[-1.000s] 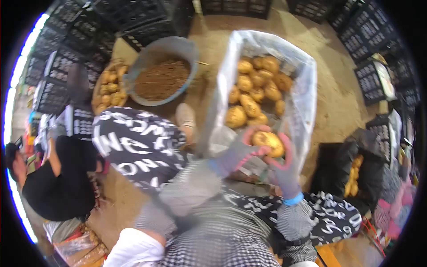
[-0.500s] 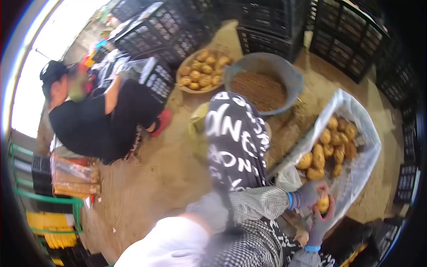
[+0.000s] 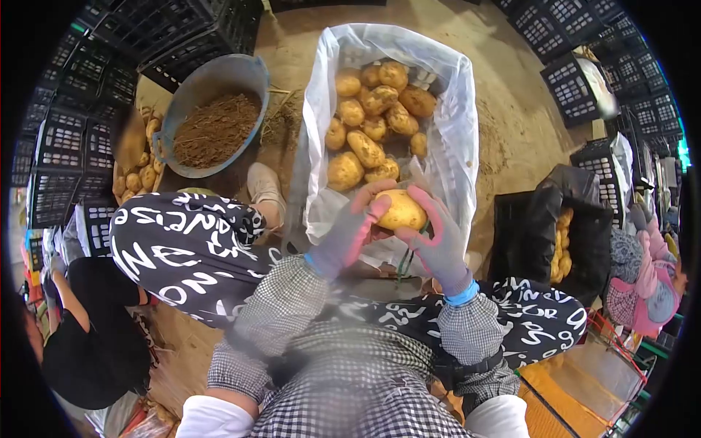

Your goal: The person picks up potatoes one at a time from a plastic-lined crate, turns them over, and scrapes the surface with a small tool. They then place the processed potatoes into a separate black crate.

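Yellow and smooth, the potato (image 3: 401, 210) that I am watching looks firm and stiff, light enough for fingertips, I'd judge, though its rounded skin could roll or slip on a loose pinch. Hard knocks might bruise it, so I would take it at both narrow ends, with moderate pressure and thumbs low on the near side.

It lies between my two gloved hands, long axis roughly across my view: the left hand (image 3: 340, 239) closes on its left end, the right hand (image 3: 441, 252) on its right, fingertips touching the skin and the upper face bare. Neither grip is wide; each is set to the potato's thickness.

Under and just beyond the hands is the near end of the white liner (image 3: 467, 139). Farther in, a heap of potatoes (image 3: 365, 148) rests toward its left and far side, some browner and dirtier. Left of the liner, apart from it, I see a tub (image 3: 263, 80) of brown soil (image 3: 219, 131); right, a black bag (image 3: 593, 233) with more potatoes showing. Stacked crates (image 3: 66, 139) stand at the far left edge.
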`<control>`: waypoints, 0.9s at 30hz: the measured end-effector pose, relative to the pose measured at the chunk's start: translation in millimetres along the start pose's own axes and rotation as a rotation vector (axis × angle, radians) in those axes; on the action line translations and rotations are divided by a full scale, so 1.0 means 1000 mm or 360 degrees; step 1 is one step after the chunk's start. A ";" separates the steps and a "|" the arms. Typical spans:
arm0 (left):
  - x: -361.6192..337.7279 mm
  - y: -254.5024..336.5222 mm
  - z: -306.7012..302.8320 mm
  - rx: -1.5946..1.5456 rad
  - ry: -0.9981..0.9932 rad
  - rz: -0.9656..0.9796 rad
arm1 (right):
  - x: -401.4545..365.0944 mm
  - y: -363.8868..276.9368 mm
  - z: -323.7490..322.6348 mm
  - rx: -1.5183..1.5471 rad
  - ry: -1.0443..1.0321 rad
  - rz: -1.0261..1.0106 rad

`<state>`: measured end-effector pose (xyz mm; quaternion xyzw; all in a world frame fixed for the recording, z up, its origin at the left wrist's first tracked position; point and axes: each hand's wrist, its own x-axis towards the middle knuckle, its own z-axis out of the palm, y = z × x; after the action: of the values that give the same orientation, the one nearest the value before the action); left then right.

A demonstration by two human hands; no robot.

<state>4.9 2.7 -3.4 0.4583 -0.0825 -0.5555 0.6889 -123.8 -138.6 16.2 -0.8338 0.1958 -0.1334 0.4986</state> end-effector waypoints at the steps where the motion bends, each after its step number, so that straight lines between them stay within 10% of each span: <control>1: 0.001 0.000 -0.001 -0.0037 -0.0017 -0.0009 | -0.001 0.005 0.001 0.0131 0.0007 0.0062; 4: -0.003 0.005 0.005 -0.0113 0.0021 -0.0058 | 0.002 0.012 -0.005 0.1137 0.0130 0.0469; 8: 0.002 0.012 0.008 -0.0261 0.0009 -0.0015 | 0.005 0.011 -0.011 0.0383 0.0320 0.0184; 11: 0.000 0.016 0.008 -0.0273 0.0023 0.0034 | 0.003 0.002 -0.004 0.0893 0.0194 0.0332; 14: -0.002 0.016 0.010 -0.0225 0.0013 0.0048 | 0.002 0.001 0.002 0.0073 0.0138 0.0109; 27: 0.005 -0.022 -0.005 0.0098 0.0119 0.0239 | 0.004 -0.022 0.010 0.0776 -0.0053 0.0361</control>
<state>-5.3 1.6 -23.6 0.4922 -0.1079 -0.4821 0.7167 -111.7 -123.5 31.6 -0.6639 0.2419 -0.1062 0.6996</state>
